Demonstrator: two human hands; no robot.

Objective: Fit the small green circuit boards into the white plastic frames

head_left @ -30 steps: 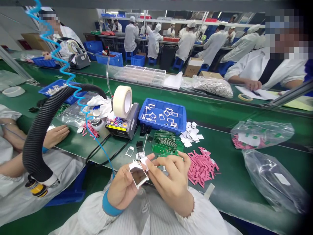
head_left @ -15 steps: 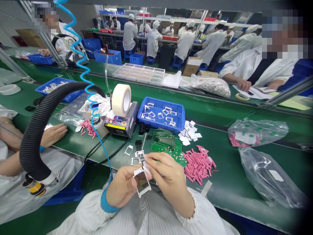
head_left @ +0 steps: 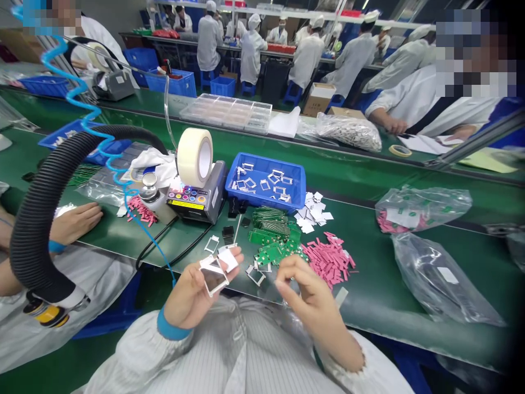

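My left hand is palm up, its thumb pressed on a small white frame with a dark pane in it. A white square piece lies on the fingers of the same hand, at the frame's upper right. My right hand is apart from it, over the table's front edge. Its fingers are loosely curled with a gap to the thumb, and nothing shows in them. Between the hands lie loose white frames. Nearest to my right hand are a heap of pink strips and green circuit boards.
A blue tray of white frames stands beyond the boards, with white squares beside it. Left of it is a grey machine bearing a tape roll. A black hose arches near a co-worker's hand. Plastic bags lie right.
My hands have separated: the right one has let go of the white square and moved right. My left hand has turned palm up with the frame and the square. The view has shifted a little.
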